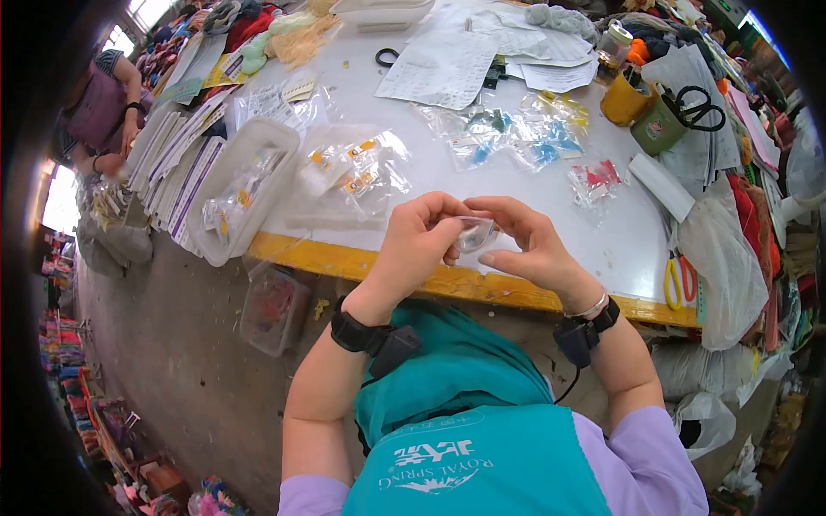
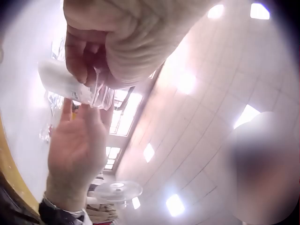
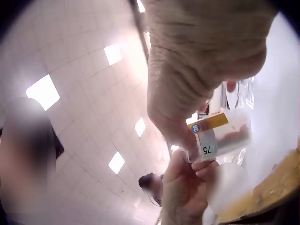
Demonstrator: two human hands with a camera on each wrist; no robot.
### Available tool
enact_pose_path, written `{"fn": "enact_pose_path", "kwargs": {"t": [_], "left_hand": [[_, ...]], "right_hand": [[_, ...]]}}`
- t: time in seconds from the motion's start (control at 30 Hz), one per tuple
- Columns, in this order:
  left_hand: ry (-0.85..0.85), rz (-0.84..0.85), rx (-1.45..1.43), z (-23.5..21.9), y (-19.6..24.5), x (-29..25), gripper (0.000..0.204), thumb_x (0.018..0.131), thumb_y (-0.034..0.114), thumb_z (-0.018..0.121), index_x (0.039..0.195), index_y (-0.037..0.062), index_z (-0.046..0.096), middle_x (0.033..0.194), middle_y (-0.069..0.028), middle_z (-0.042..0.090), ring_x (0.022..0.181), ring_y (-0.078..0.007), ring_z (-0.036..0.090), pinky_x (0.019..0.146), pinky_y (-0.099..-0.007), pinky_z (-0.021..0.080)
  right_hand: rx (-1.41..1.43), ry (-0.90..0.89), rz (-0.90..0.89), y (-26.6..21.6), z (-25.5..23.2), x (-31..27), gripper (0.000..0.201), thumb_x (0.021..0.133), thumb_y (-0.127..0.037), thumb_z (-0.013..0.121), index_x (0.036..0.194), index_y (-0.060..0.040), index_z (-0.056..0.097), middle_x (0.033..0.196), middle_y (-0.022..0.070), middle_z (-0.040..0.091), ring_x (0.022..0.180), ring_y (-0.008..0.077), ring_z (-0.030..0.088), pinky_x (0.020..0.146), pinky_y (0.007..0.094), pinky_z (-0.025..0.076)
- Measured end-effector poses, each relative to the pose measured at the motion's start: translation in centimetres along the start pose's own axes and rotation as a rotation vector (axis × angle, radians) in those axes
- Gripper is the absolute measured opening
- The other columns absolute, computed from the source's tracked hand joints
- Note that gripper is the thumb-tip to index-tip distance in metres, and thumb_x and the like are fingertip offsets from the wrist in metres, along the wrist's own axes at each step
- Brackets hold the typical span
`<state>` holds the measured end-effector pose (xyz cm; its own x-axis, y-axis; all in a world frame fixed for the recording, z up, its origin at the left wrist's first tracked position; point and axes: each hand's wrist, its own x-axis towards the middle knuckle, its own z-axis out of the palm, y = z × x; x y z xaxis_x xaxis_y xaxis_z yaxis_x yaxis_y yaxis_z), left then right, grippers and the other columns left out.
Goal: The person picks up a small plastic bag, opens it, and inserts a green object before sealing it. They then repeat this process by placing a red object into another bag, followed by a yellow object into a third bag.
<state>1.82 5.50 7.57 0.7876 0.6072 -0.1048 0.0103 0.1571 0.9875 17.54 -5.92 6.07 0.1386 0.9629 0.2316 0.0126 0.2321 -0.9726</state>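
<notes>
A small clear zip bag (image 1: 475, 234) is held up over the table's front edge. My left hand (image 1: 422, 236) pinches its edge between thumb and curled fingers. In the right wrist view the bag (image 3: 229, 136) shows a yellow strip, a printed 75 and something reddish-brown inside. My right hand (image 1: 529, 241) arches over the bag's other side, its fingertips at the bag's upper edge and its thumb apart below. Seen from the left wrist, the right hand (image 2: 77, 145) has its fingers extended up behind the bag.
Beyond the hands lie packets with yellow labels (image 1: 357, 163), packets with blue contents (image 1: 542, 150) and a red packet (image 1: 598, 176). A white plastic bin (image 1: 241, 189) stands left, by upright cards (image 1: 176, 168). Scissors (image 1: 699, 112) stand in a green cup (image 1: 658, 129). Another person (image 1: 103, 107) is at far left.
</notes>
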Motion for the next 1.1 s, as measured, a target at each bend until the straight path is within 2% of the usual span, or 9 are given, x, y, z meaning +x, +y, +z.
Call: {"fn": "enact_pose_path", "kwargs": {"t": [0.17, 0.27, 0.37, 0.47, 0.57, 0.67, 0.77, 0.97, 1.1], "left_hand": [[0.024, 0.012, -0.055, -1.0, -0.1, -0.5, 0.017, 0.093, 0.008, 0.056, 0.104, 0.0003, 0.065, 0.081, -0.0013, 0.060, 0.067, -0.0056, 0.055, 0.062, -0.0211, 0.045], [0.188, 0.380, 0.192, -0.6, -0.4, -0.5, 0.017, 0.089, 0.007, 0.063, 0.105, 0.0036, 0.067, 0.094, -0.0036, 0.061, 0.079, -0.0086, 0.057, 0.069, -0.0234, 0.046], [0.091, 0.689, 0.592, -0.5, 0.2, -0.7, 0.017, 0.083, 0.005, 0.070, 0.100, 0.0056, 0.067, 0.103, -0.0056, 0.059, 0.088, -0.0148, 0.058, 0.074, -0.0265, 0.046], [0.098, 0.647, 0.511, -0.8, -0.7, -0.4, 0.018, 0.078, 0.005, 0.075, 0.093, 0.0044, 0.065, 0.094, -0.0074, 0.061, 0.084, -0.0200, 0.060, 0.073, -0.0298, 0.047], [0.103, 0.443, 0.752, -1.1, 0.4, -1.5, 0.014, 0.079, 0.005, 0.073, 0.087, 0.0024, 0.062, 0.085, -0.0068, 0.062, 0.080, -0.0185, 0.061, 0.071, -0.0302, 0.047], [-0.012, 0.507, 0.603, -1.2, 1.3, -1.8, 0.012, 0.081, 0.005, 0.072, 0.085, 0.0014, 0.061, 0.079, -0.0072, 0.062, 0.076, -0.0170, 0.060, 0.068, -0.0296, 0.046], [-0.007, 0.383, 0.714, -1.8, 1.8, -2.1, 0.009, 0.084, 0.005, 0.069, 0.085, 0.0011, 0.061, 0.082, -0.0063, 0.063, 0.077, -0.0147, 0.060, 0.069, -0.0277, 0.047], [0.252, 0.323, 0.108, -2.1, -0.4, -1.4, 0.008, 0.088, 0.007, 0.068, 0.090, 0.0010, 0.063, 0.083, -0.0010, 0.063, 0.085, -0.0119, 0.062, 0.079, -0.0251, 0.050], [0.187, 0.199, -0.107, 0.2, -1.0, -1.7, 0.011, 0.090, 0.009, 0.067, 0.098, 0.0006, 0.065, 0.087, -0.0009, 0.064, 0.088, -0.0107, 0.062, 0.082, -0.0246, 0.050]], "right_hand": [[0.087, 0.218, 0.178, 1.5, -0.4, -0.2, 0.016, 0.090, -0.010, 0.067, 0.102, 0.0002, 0.066, 0.087, 0.0011, 0.066, 0.078, 0.0062, 0.059, 0.070, 0.0216, 0.048], [0.124, 0.282, 0.167, 1.4, -0.2, -0.3, 0.012, 0.091, -0.010, 0.066, 0.097, 0.0001, 0.067, 0.081, -0.0002, 0.066, 0.073, 0.0042, 0.058, 0.065, 0.0195, 0.046], [0.167, 0.273, 0.130, 1.0, 0.5, -0.3, 0.011, 0.091, -0.010, 0.067, 0.096, -0.0003, 0.068, 0.082, 0.0000, 0.066, 0.073, 0.0040, 0.058, 0.065, 0.0195, 0.046], [0.263, 0.283, 0.095, 1.0, 1.1, -0.2, 0.011, 0.092, -0.010, 0.066, 0.096, -0.0007, 0.068, 0.083, 0.0001, 0.067, 0.075, 0.0042, 0.058, 0.066, 0.0196, 0.047], [0.271, 0.272, 0.100, 1.3, 1.1, -0.5, 0.010, 0.092, -0.010, 0.066, 0.097, -0.0012, 0.068, 0.084, 0.0003, 0.067, 0.077, 0.0042, 0.059, 0.068, 0.0197, 0.047], [0.153, 0.222, 0.119, 0.9, 0.9, -0.6, 0.011, 0.092, -0.010, 0.065, 0.098, -0.0013, 0.067, 0.085, 0.0006, 0.067, 0.078, 0.0041, 0.059, 0.068, 0.0198, 0.048], [0.102, 0.223, 0.121, 0.8, 1.0, -0.8, 0.011, 0.092, -0.010, 0.065, 0.099, -0.0015, 0.066, 0.084, 0.0004, 0.066, 0.077, 0.0039, 0.059, 0.067, 0.0196, 0.047], [0.247, 0.338, 0.153, 1.4, 0.5, -0.9, 0.009, 0.092, -0.009, 0.065, 0.099, -0.0027, 0.065, 0.083, -0.0001, 0.066, 0.072, 0.0038, 0.058, 0.063, 0.0192, 0.045], [0.309, 0.364, 0.074, 1.4, 1.3, -0.5, 0.009, 0.091, -0.008, 0.066, 0.099, -0.0028, 0.065, 0.086, 0.0006, 0.067, 0.075, 0.0043, 0.059, 0.065, 0.0196, 0.047]]}}
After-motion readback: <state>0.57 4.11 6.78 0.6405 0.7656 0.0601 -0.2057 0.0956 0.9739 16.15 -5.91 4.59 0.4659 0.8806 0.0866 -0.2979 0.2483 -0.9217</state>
